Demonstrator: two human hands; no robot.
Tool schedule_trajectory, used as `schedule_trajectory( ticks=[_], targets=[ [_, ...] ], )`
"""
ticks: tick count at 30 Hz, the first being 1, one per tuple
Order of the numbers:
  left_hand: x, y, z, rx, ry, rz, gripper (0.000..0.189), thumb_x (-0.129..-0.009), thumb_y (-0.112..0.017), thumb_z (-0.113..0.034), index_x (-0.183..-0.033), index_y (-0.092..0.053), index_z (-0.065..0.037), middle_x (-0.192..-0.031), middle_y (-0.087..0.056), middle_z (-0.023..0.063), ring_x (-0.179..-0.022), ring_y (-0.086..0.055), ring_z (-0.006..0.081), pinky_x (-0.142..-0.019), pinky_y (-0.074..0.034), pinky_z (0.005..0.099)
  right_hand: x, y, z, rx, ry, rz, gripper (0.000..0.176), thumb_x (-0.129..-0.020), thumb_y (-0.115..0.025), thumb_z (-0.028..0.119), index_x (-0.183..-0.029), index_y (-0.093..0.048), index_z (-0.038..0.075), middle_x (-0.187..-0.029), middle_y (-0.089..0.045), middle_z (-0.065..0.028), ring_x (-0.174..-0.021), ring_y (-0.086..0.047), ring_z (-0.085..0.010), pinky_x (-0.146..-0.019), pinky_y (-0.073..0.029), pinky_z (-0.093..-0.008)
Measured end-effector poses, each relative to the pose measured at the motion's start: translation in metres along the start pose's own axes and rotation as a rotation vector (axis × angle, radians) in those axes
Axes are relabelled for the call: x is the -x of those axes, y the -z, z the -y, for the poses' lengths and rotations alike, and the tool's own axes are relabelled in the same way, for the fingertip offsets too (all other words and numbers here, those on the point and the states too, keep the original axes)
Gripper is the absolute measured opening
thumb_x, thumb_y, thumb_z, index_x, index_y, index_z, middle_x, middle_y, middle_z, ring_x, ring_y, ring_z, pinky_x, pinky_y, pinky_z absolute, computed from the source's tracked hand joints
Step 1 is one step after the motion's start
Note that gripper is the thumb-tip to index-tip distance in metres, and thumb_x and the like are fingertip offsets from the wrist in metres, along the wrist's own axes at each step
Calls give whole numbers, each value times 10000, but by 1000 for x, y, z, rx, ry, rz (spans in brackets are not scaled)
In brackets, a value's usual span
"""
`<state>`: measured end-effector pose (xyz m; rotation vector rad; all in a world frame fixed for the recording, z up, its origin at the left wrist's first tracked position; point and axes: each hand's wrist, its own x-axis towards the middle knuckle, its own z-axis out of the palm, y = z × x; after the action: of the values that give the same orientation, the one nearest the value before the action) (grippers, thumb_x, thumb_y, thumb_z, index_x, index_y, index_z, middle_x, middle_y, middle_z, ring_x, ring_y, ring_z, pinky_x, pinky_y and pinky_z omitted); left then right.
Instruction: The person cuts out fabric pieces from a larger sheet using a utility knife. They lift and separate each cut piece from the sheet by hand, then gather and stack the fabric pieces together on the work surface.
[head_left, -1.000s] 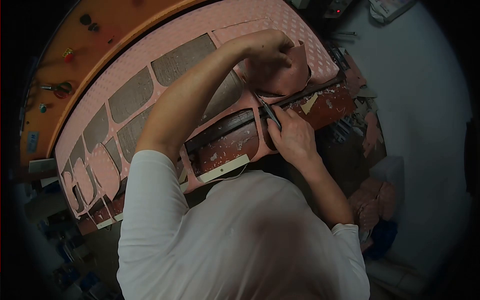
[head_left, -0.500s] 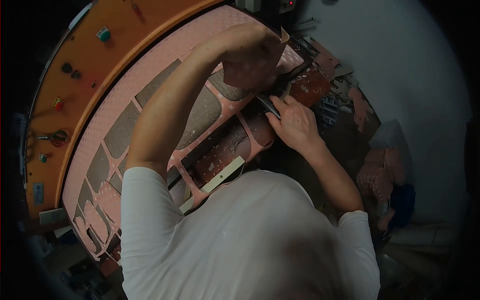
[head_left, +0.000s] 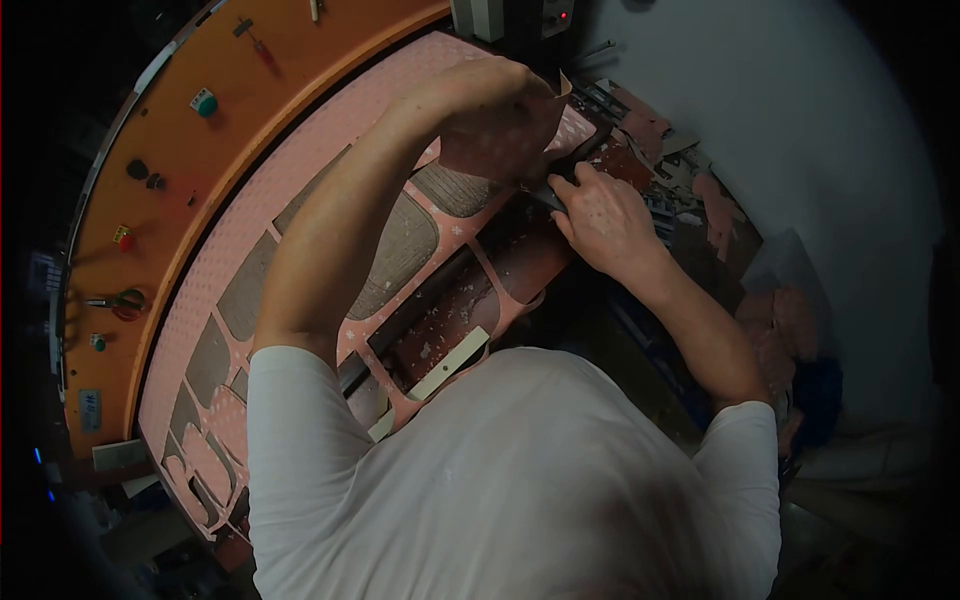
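My left hand [head_left: 490,88] reaches over the far end of the pink patterned sheet [head_left: 400,107] and pinches a lifted pink piece [head_left: 498,145] that hangs from it. Its fingertips are partly hidden. Closed around a slim dark knife [head_left: 545,197], my right hand [head_left: 607,220] is just right of that piece's lower edge. Most of the knife is covered by my fingers. Large rounded openings in the sheet show a grey, wood-grained surface [head_left: 395,255] and a dark red surface with scraps [head_left: 440,315].
Pink and grey offcuts [head_left: 700,165] lie at the table's right end. An orange ledge [head_left: 150,190] with buttons and scissors [head_left: 125,303] runs along the far left. More pink scraps [head_left: 780,320] stand by the wall. A pale bar [head_left: 450,365] lies near my body.
My right hand has shifted right and slightly up with the knife. My left hand keeps the pink piece lifted at nearly the same spot. The camera view has tilted a little.
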<state>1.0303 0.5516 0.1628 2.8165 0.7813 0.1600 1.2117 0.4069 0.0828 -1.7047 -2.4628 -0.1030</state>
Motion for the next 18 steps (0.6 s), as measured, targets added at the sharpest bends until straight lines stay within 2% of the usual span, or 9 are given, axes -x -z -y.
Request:
schedule_trajectory(
  ticks=[3,6,9,12,15,18],
  targets=[
    [0,-4,0,20,33,-22,470,-807,-666,-41,-1274,-670,-91,-1106,-724,186,-1054,-692,352,-885,-553,419,-1,0,-5,-23,-30,10,410,-863,-745,225,-1231,-655,68,-965,-614,-150,-869,-682,-322,-773,-564,-419],
    [-1,-13,11,16,-7,-106,369,-803,-671,-78,-1165,-720,-125,-1010,-734,144,-939,-697,316,-820,-547,394,-2,2,-8,-30,-27,29,408,-871,-740,232,-1237,-659,70,-981,-619,-150,-890,-682,-325,-787,-563,-421],
    [2,-3,12,-28,-5,-57,401,-823,-669,-72,-1220,-703,-124,-1075,-734,141,-1000,-697,317,-863,-552,388,-1,9,-13,-77,6,66,409,-882,-731,243,-1248,-660,74,-989,-618,-145,-899,-680,-330,-805,-558,-424],
    [10,-4,27,24,-43,-116,511,-787,-689,-66,-1296,-660,-102,-1104,-736,132,-1015,-699,338,-886,-554,401,11,17,-16,-88,-22,59,412,-892,-721,254,-1259,-661,77,-1014,-615,-144,-891,-672,-338,-810,-552,-426],
    [19,-10,48,41,-58,-220,514,-802,-675,-49,-1312,-655,-114,-1133,-729,137,-1020,-703,320,-895,-556,386,35,25,-22,-278,2,53,404,-912,-694,227,-1282,-654,70,-966,-626,-144,-866,-669,-307,-820,-545,-420],
    [33,-4,48,125,32,-195,513,-835,-639,-18,-1336,-645,-126,-1162,-725,124,-1042,-705,282,-913,-552,365,53,15,-40,-712,-38,85,376,-969,-633,213,-1300,-634,34,-891,-654,-111,-780,-661,-210,-724,-561,-358]
  ],
)
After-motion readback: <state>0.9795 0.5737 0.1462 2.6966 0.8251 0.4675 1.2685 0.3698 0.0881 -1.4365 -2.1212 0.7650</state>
